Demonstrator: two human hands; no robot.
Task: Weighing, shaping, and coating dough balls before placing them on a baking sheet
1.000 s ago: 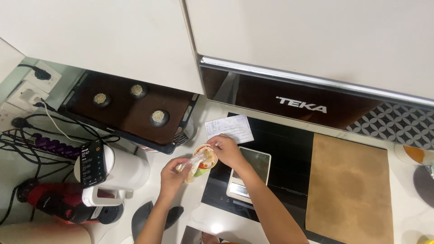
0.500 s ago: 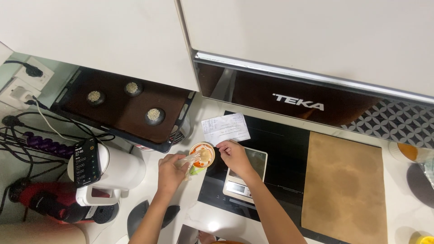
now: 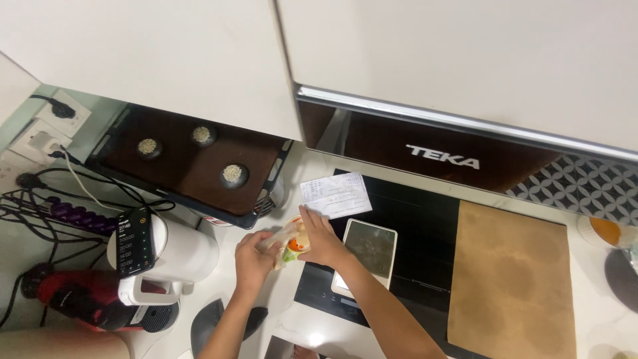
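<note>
Both my hands hold a small clear plastic packet (image 3: 287, 247) with orange and green print, above the white counter's edge by the black cooktop. My left hand (image 3: 251, 259) grips its left end. My right hand (image 3: 318, 240) covers its top and right side, hiding much of it. Just right of my hands, a small kitchen scale (image 3: 367, 252) with a grey plate lies on the black cooktop (image 3: 419, 266). A white paper slip (image 3: 335, 195) lies behind my hands.
A dark baking tray (image 3: 193, 166) with three seeded dough balls sits at the back left. A white appliance (image 3: 179, 256) carries a phone, with a red device and tangled cables to the left. A brown sheet (image 3: 512, 272) lies on the right, and a small bowl (image 3: 601, 231) sits at the far right.
The packet, earlier raised with its round printed face showing, now sits lower and my right hand has closed over it. The camera view has shifted slightly.
</note>
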